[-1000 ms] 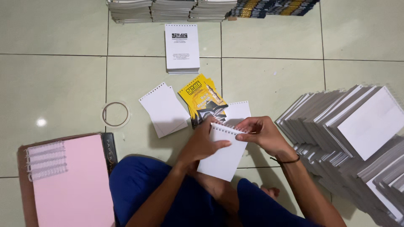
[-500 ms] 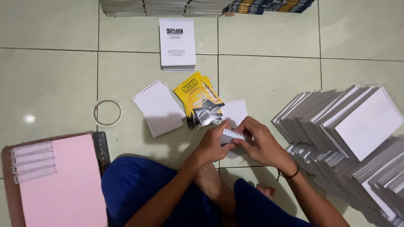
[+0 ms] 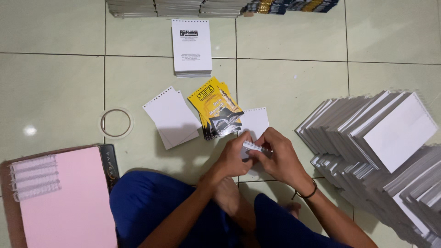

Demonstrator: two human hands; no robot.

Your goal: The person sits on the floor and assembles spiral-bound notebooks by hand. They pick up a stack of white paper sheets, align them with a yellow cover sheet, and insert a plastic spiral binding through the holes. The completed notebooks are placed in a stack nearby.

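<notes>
White notepad (image 3: pixel 255 148), two hands (image 3: pixel 280 160) gripping

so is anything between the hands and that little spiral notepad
Nothing visible: the left hand and right hand both already grip the small spiral notepad directly, above the tiled floor.

tiled floor (image 3: pixel 55 82), pale green. stack of white printed notepads (image 3: pixel 191 46) near the top, long rows of more stacks (image 3: pixel 183 7) behind it at the frame edge. loose white punched sheets (image 3: pixel 171 117) left of a fanned pile of yellow covers (image 3: pixel 213 105), the two touching. clear tape ring (image 3: pixel 116 122) further left. pink sheet stack (image 3: pixel 69 202) at bottom left with white wire bindings (image 3: pixel 34 177) on it. leaning rows of white pads (image 3: pixel 381 142) on the right.
</notes>
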